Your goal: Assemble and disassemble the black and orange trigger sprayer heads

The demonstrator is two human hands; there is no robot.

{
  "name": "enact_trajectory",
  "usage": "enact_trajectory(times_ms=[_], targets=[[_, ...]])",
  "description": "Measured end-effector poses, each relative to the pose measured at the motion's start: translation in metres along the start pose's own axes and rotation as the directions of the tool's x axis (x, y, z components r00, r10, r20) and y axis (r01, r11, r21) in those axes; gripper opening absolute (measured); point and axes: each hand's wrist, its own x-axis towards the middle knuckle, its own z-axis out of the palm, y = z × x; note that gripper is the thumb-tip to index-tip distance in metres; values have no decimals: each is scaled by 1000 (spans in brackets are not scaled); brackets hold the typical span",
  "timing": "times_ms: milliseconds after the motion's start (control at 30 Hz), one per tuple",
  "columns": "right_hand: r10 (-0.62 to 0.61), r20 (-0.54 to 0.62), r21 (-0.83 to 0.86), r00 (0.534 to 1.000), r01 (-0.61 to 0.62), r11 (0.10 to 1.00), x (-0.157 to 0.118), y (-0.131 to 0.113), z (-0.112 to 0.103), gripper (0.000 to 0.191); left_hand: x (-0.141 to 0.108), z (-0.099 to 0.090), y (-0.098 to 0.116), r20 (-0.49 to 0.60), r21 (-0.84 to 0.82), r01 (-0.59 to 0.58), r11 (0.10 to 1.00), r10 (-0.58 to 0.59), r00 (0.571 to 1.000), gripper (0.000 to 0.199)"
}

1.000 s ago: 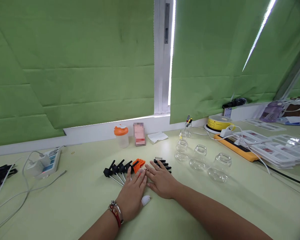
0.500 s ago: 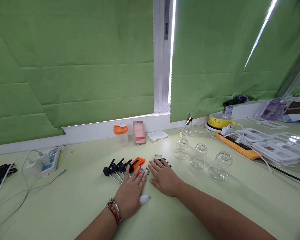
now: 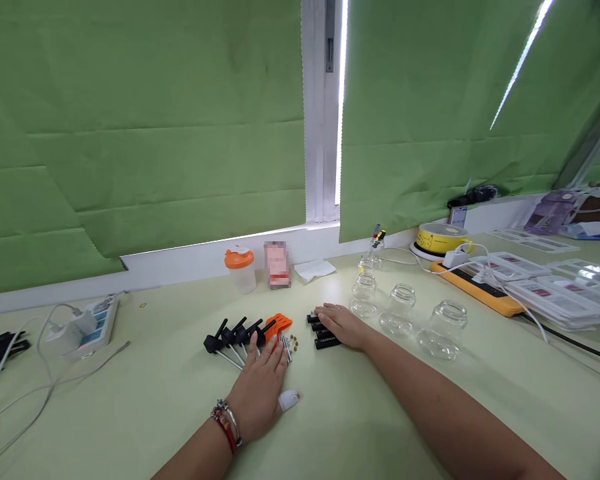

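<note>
My left hand point(image 3: 263, 390) lies flat on the table, fingers stretched out and a white wrap around the thumb. Its fingertips reach a row of several black knobs with cranked handles and metal rods point(image 3: 230, 335), and orange plastic pieces point(image 3: 279, 324). Thin metal pins point(image 3: 287, 348) and tiny brass-coloured bits point(image 3: 295, 343) lie right beside these fingers. My right hand point(image 3: 347, 327) is laid palm down with its fingers extended over several short black ribbed cylinders point(image 3: 326, 341), partly covering them. Under its fingertips a bit of a metal spring point(image 3: 314, 313) shows.
Several clear glass jars point(image 3: 397, 310) stand right of my right hand. Behind are an orange-lidded cup point(image 3: 240, 270), a blurred pink packet point(image 3: 277, 265) and white paper point(image 3: 315, 269). An orange power strip point(image 3: 480, 290) lies right; a white power strip point(image 3: 97, 327) with cables lies left.
My right hand has moved right, away from the brass-coloured bits, and now covers the springs more while baring the black cylinders. My left hand stays in nearly the same place.
</note>
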Motion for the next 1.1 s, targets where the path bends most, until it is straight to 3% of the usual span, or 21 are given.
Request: enact_trajectory(times_ms=[300,1100], targets=[[-38,-5,88,999,38,995,-5,3,-7,55,3,2,-1,44,-52,-18,998,20,999,65],[-36,-11,54,999,37,998,-7,6,-1,55,9,10,4,31,-129,-51,990,55,998,65]])
